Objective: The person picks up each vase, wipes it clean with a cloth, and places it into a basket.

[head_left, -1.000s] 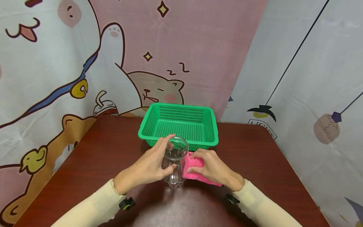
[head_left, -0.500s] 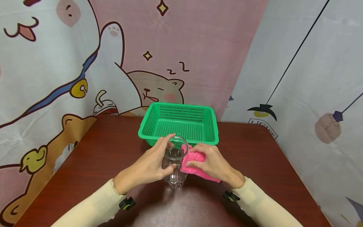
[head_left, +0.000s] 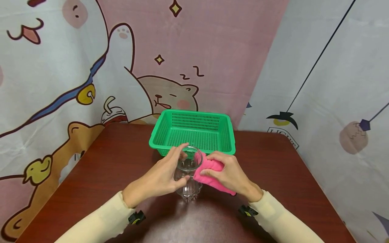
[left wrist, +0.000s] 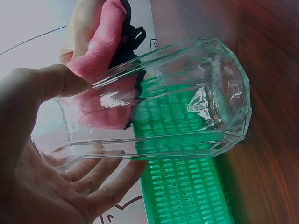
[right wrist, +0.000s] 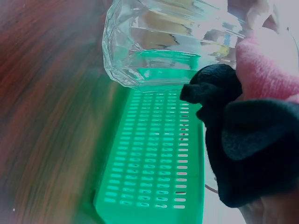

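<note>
Apparently wiping is in hand: on the near side of the basket [head_left: 197, 136], the left hand [head_left: 158, 177] curls its fingers round the jar [head_left: 189, 189]; the right hand [head_left: 232, 173] pinches a cloth [head_left: 214, 183] at its right side. Next probably calls for turning the jar, grip steady.

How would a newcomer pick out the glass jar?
On the reddish-brown table, find the green basket near the far edge. Just in front of it, the left hand holds the glass jar: transparent, unlike the opaque pink cloth beside it.
</note>
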The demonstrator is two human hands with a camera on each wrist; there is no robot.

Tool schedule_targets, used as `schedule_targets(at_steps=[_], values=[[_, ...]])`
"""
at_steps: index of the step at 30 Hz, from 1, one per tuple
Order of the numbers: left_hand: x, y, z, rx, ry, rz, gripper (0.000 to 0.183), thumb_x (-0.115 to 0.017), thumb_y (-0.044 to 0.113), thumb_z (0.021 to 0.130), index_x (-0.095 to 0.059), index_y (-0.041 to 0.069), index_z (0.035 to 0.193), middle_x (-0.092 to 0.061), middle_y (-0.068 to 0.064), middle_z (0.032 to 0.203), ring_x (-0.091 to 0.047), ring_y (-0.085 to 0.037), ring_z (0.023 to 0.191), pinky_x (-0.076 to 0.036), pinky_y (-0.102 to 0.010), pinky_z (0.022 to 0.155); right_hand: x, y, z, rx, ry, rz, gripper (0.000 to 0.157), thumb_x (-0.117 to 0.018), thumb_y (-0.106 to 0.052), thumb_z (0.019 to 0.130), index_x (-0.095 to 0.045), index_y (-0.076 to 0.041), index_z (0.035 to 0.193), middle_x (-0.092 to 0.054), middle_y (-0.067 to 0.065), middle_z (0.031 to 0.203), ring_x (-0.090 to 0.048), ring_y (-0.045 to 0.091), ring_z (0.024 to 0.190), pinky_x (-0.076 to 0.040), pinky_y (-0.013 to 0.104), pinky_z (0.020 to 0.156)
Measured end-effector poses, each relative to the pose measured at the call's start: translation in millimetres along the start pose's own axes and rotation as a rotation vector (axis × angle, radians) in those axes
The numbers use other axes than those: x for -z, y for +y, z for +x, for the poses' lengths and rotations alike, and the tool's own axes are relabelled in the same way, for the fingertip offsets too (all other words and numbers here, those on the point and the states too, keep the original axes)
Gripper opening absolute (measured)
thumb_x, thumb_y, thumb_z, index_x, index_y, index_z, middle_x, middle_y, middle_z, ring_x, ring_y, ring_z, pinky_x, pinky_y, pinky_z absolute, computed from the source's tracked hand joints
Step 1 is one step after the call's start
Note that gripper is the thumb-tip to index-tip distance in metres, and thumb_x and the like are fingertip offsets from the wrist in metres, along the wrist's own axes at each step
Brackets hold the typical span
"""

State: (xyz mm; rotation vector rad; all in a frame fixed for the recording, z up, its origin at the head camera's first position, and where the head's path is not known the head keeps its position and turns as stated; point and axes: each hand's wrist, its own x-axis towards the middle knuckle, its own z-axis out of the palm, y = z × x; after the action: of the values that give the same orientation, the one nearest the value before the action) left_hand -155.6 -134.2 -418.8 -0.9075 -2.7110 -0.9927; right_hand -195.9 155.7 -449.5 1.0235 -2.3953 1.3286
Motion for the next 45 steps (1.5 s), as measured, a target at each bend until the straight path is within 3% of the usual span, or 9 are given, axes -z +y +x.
schedule_targets(at_steps=[14,34,45], values=[[0.6,1.5,-0.6,0.010,-0.002,-0.004,0.108,-0.091,0.021,0.099,-0.025,0.011,0.183,-0.063,-0.012,0.150,-0.073,-0.029,0.128,-0.062,-0.035,0.092,6.5,-3.4,0.0,-0.084,0.020,0.074,0.034,-0.103,-0.019,0.091,-0.085,-0.020,0.120,-0.081,-0.003,0.102,-0.070,0.012,0.079,-0.062,0.028,0.065],[0.4,2.4,-0.1,0.012,-0.003,0.000,0.108,-0.090,0.020,0.099,-0.024,0.011,0.183,-0.062,-0.012,0.152,-0.074,-0.028,0.122,-0.060,-0.032,0.089,4.8,-4.4,0.8,-0.094,-0.009,0.074,0.030,-0.102,-0.018,0.092,-0.085,-0.020,0.117,-0.082,-0.003,0.104,-0.072,0.011,0.082,-0.063,0.029,0.068],[4.9,2.8,0.0,0.026,-0.041,0.017,0.111,-0.092,0.023,0.100,-0.022,0.015,0.185,-0.063,-0.010,0.153,-0.071,-0.025,0.136,-0.065,-0.038,0.098,9.7,-2.4,-2.5,-0.089,-0.005,0.045,0.032,-0.103,-0.024,0.092,-0.085,-0.023,0.119,-0.082,-0.006,0.103,-0.072,0.011,0.080,-0.063,0.029,0.068]])
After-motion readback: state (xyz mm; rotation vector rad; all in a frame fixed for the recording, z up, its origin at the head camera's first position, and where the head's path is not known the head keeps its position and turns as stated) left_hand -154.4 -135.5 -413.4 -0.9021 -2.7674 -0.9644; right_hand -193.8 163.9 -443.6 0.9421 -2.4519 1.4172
